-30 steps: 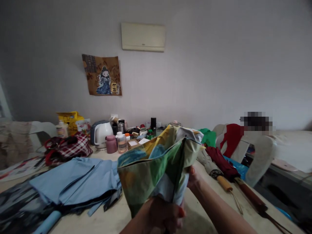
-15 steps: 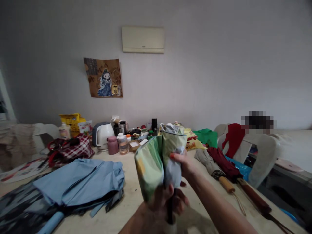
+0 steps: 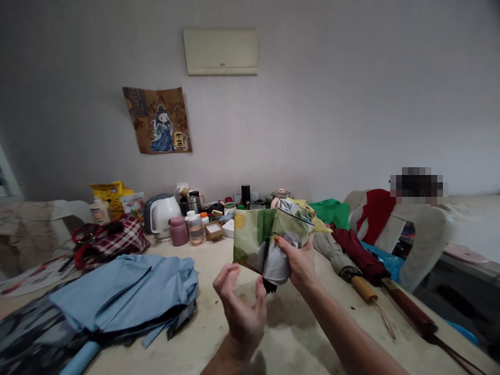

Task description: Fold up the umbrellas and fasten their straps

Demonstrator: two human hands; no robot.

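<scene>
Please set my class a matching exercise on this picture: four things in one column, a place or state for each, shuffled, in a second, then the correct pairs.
Column 1
1. patterned umbrella
2. left hand
3. light blue umbrella
4. kettle

Column 2
A. open, gripping nothing
B. standing beside the pink container
C. gripped by the right hand
D. lying loosely folded, in neither hand

Pairs: 1-C, 2-A, 3-D, 4-B
</scene>
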